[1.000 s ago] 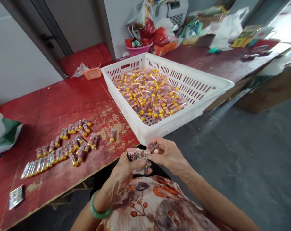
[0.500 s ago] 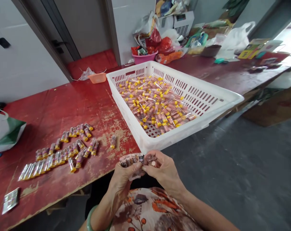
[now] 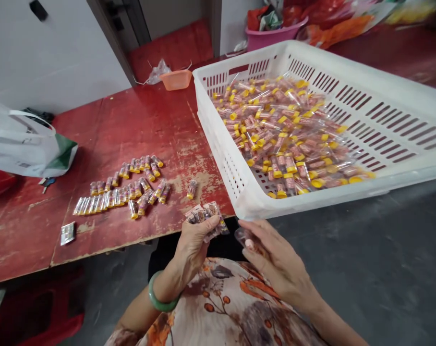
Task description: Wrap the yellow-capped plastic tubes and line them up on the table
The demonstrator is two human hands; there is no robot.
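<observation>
My left hand [image 3: 192, 245] is closed on a few small printed packets [image 3: 212, 211], thumb on top, just past the table's front edge. Beside it, my right hand [image 3: 283, 264] curls around a small clear plastic tube [image 3: 242, 235] with something pinkish inside; the fingers hide part of it. The hands are apart. A single yellow-capped tube [image 3: 191, 189] lies on the table beyond the left hand. Farther left, several yellow-capped tubes with dark contents [image 3: 106, 199] lie in rough rows. A large white slotted crate [image 3: 223, 156] holds a heap of yellow-capped clear tubes with pink contents [image 3: 275, 129].
The red table [image 3: 146, 115] has worn paint along its front edge. On it are a silvery flat packet [image 3: 67, 233], a white and green bag [image 3: 34, 149] and an orange tray [image 3: 176, 80]. A pink basin [image 3: 272, 39] stands behind the crate. Below left is a red stool [image 3: 55, 307].
My right hand has moved away from my left, taking the clear tube with it. The packets in my left hand are now fanned out. The view has tilted down and turned left.
</observation>
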